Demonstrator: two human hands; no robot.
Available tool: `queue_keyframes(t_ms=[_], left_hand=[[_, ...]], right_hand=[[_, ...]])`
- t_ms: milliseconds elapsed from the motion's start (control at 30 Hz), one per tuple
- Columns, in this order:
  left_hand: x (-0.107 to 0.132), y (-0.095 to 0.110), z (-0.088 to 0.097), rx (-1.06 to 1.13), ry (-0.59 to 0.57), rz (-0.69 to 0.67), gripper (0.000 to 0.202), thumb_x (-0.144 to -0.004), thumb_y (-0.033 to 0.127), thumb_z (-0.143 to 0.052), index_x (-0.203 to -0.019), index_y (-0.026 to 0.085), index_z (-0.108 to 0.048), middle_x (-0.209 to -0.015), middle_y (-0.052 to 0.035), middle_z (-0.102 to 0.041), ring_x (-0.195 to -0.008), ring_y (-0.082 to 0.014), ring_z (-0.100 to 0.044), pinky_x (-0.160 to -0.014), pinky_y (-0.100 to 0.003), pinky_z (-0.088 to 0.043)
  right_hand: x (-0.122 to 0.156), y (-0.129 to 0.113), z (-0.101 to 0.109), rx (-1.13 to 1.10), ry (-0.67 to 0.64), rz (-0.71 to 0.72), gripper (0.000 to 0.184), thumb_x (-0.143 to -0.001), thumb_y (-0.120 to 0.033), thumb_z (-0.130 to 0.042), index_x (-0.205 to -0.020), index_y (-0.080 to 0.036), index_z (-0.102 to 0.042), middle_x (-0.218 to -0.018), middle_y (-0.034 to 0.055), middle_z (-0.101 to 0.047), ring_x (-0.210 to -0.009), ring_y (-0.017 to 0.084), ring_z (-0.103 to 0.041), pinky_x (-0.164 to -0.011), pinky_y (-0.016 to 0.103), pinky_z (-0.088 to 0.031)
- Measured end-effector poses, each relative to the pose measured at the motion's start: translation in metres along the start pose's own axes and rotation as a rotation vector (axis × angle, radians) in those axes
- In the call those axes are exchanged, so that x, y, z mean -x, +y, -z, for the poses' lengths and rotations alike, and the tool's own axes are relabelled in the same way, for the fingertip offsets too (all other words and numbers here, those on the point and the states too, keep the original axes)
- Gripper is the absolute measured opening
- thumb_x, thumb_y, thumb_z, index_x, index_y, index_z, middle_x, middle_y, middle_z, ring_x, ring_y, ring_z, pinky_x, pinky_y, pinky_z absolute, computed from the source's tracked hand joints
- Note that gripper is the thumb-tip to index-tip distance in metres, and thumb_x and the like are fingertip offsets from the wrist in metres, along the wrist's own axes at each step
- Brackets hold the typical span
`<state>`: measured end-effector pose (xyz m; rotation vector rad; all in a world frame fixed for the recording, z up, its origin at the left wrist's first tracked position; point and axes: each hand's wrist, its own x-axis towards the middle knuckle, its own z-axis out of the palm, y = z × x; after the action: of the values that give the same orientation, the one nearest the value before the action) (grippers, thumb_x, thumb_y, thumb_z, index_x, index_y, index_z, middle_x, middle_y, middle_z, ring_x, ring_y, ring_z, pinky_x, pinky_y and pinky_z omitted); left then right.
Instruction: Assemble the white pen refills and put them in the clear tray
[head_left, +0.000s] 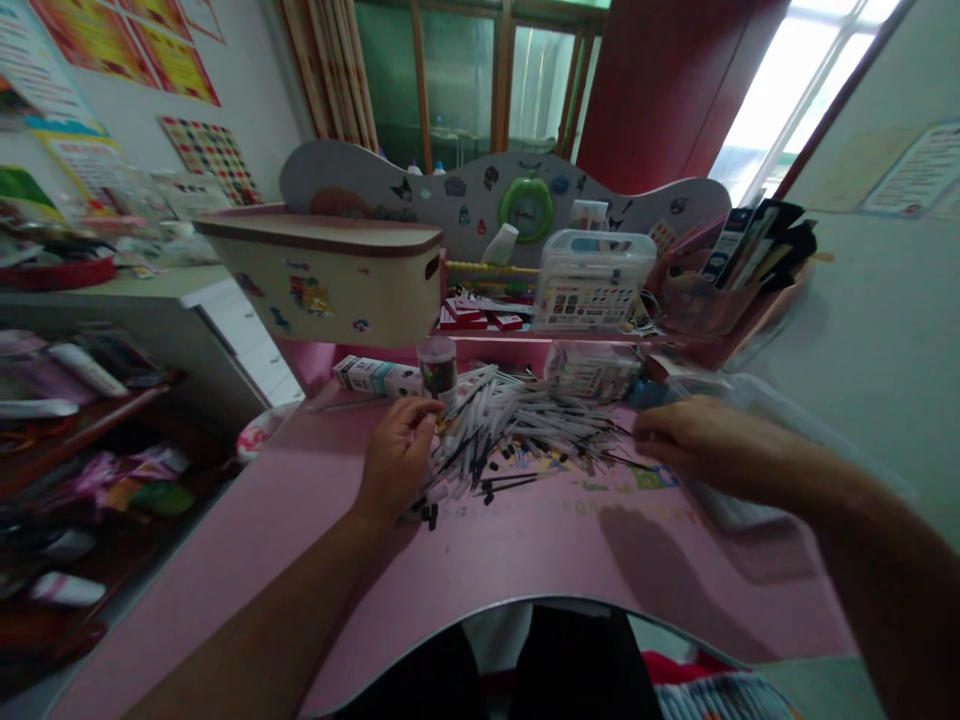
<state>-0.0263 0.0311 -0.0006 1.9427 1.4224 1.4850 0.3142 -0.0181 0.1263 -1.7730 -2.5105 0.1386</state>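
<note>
My left hand [401,455] rests at the left edge of a heap of slim white pen barrels [517,410]. Its fingers are curled with the thumb against them, and whatever they may hold is hidden. Small black caps [430,514] lie on the pink desk [480,560] close to that hand, and thin dark refills [510,483] lie in front of the heap. To the right of the heap, my right hand [675,435] is held over the desk beside a clear plastic bin [765,520]. Its fingers are bent downward and blurred, so their grip is unclear.
A printed cup [437,368] and a long white box [375,376] stand behind my left hand. Along the back shelf are a lidded cream bin [337,285], a clear carry case [592,280], a green clock [526,210] and a pink holder [697,300].
</note>
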Motion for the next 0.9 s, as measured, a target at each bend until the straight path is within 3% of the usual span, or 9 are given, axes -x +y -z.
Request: queue_keyframes(t_ms=[67, 133, 267, 333, 467, 667, 900], left_hand=[[0.000, 0.000, 0.000, 0.008, -0.002, 0.011, 0.021, -0.091, 0.026, -0.052, -0.096, 0.017, -0.071, -0.098, -0.0060, -0.068, -0.096, -0.0212, -0.065, -0.087, -0.032, -0.048], [0.000, -0.001, 0.000, 0.012, -0.006, 0.014, 0.021, -0.092, 0.025, -0.052, -0.096, 0.017, -0.071, -0.098, -0.0059, -0.068, -0.096, -0.0211, -0.064, -0.087, -0.032, -0.048], [0.000, -0.004, 0.001, 0.012, -0.025, 0.021, 0.021, -0.092, 0.024, -0.052, -0.097, 0.018, -0.071, -0.097, -0.0052, -0.069, -0.094, -0.0204, -0.065, -0.086, -0.032, -0.048], [0.000, -0.004, 0.001, 0.014, -0.029, 0.024, 0.021, -0.092, 0.024, -0.052, -0.097, 0.018, -0.071, -0.097, -0.0049, -0.069, -0.094, -0.0204, -0.065, -0.085, -0.032, -0.048], [0.000, -0.004, 0.000, 0.028, -0.035, 0.039, 0.021, -0.091, 0.023, -0.052, -0.098, 0.018, -0.071, -0.097, -0.0050, -0.069, -0.094, -0.0209, -0.065, -0.086, -0.033, -0.049], [0.001, 0.001, 0.000, 0.020, -0.044, 0.053, 0.023, -0.088, 0.022, -0.050, -0.097, 0.018, -0.072, -0.097, -0.0060, -0.071, -0.094, -0.0219, -0.066, -0.088, -0.035, -0.050], [0.001, 0.005, 0.000, 0.016, -0.115, 0.020, 0.023, -0.089, 0.021, -0.050, -0.096, 0.017, -0.071, -0.095, -0.0068, -0.072, -0.093, -0.0221, -0.067, -0.086, -0.035, -0.052]], right_hand=[[-0.015, -0.034, -0.025, -0.018, -0.176, 0.089, 0.016, -0.091, -0.019, -0.062, -0.082, -0.020, -0.075, -0.080, 0.0053, -0.073, -0.071, 0.017, -0.063, -0.062, 0.027, -0.037], [-0.031, -0.062, -0.051, -0.016, -0.241, 0.149, 0.021, -0.092, -0.014, -0.056, -0.085, -0.019, -0.075, -0.086, 0.0067, -0.074, -0.078, 0.019, -0.065, -0.065, 0.028, -0.038], [-0.059, -0.097, -0.092, -0.052, -0.121, 0.333, 0.028, -0.093, -0.013, -0.051, -0.110, -0.023, -0.071, -0.104, 0.0071, -0.071, -0.090, 0.020, -0.066, -0.069, 0.027, -0.040], [-0.069, -0.106, -0.106, -0.035, -0.069, 0.375, 0.028, -0.096, -0.022, -0.053, -0.118, -0.025, -0.069, -0.107, 0.0076, -0.068, -0.089, 0.021, -0.066, -0.068, 0.027, -0.040], [-0.081, -0.117, -0.121, 0.011, -0.032, 0.440, 0.028, -0.094, -0.037, -0.058, -0.115, -0.024, -0.070, -0.110, 0.0090, -0.065, -0.092, 0.023, -0.066, -0.066, 0.027, -0.042], [-0.083, -0.123, -0.127, 0.024, 0.038, 0.419, 0.022, -0.093, -0.028, -0.054, -0.102, -0.018, -0.071, -0.104, 0.0104, -0.065, -0.086, 0.021, -0.065, -0.065, 0.027, -0.043], [-0.082, -0.106, -0.130, 0.035, 0.156, 0.552, 0.015, -0.093, -0.028, -0.061, -0.104, -0.020, -0.068, -0.101, 0.0075, -0.065, -0.083, 0.019, -0.061, -0.061, 0.026, -0.037]])
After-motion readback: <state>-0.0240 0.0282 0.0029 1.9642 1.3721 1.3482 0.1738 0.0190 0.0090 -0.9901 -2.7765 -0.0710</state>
